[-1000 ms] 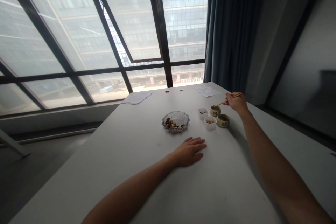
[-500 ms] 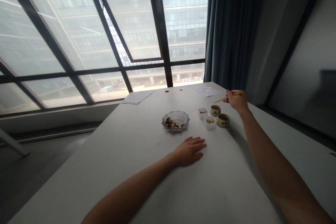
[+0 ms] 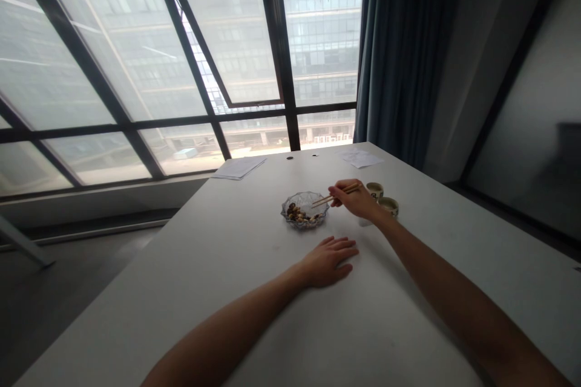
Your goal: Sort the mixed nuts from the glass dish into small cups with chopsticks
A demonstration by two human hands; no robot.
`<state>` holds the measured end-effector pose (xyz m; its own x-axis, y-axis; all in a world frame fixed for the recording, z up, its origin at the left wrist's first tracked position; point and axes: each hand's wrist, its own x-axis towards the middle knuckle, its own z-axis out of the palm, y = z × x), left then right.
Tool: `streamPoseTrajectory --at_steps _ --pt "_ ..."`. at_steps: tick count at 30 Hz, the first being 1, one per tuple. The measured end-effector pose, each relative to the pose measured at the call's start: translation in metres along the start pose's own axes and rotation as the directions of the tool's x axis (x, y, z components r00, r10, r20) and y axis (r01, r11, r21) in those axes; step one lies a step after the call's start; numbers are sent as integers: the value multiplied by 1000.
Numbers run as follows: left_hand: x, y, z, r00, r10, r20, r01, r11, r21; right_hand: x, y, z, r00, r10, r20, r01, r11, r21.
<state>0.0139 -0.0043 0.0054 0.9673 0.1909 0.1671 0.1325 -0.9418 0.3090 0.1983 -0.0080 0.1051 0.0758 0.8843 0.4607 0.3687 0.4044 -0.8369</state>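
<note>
Chopsticks [image 3: 324,199] are gripped in my right hand [image 3: 354,198], their tips over the right part of a clear glass bowl [image 3: 304,225]. Several small brown and pale pieces that look like nuts or beans [image 3: 297,213] lie in the bowl, mostly at its left and front. My left hand [image 3: 329,262] rests flat on the white table, fingers spread, nearer to me than the bowl. Behind my right hand stand two small ceramic cups, the far one [image 3: 374,187] and the near one [image 3: 389,205], both partly covered. A white plastic container [image 3: 364,222] is almost wholly hidden by that hand.
Paper sheets [image 3: 239,168] lie at the table's far left corner, and another sheet [image 3: 362,158] lies at the far right. A small dark round thing [image 3: 289,158] sits near the far edge. Beyond are windows and a dark curtain [image 3: 403,60].
My right hand has swung left and toward me with the chopsticks, from beyond the cups to the glass bowl. It now covers the white containers. My left hand stays in place.
</note>
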Motion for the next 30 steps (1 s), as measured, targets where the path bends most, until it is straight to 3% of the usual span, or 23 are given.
streamPoseTrajectory --at_steps 4,9,15,20,25,30 --pt "1 1 0 1000 5 1 -5 1000 6 -6 13 20 998 32 59 -32 999 -13" --pt "2 0 2 1000 12 -4 -12 1000 7 -7 29 30 996 63 67 -66 997 42" --pt "1 0 2 1000 11 -7 -11 1000 9 -4 47 33 998 60 -21 -60 998 28" --pt "0 0 1 1000 13 -5 -13 1000 15 -2 44 32 996 35 -86 -35 999 -6" --pt "0 -1 2 1000 10 -7 -10 1000 11 3 22 12 976 75 -205 -63 996 66" --pt "0 -3 4 1000 12 -1 -12 1000 10 12 9 -31 868 106 -485 -42 989 141"
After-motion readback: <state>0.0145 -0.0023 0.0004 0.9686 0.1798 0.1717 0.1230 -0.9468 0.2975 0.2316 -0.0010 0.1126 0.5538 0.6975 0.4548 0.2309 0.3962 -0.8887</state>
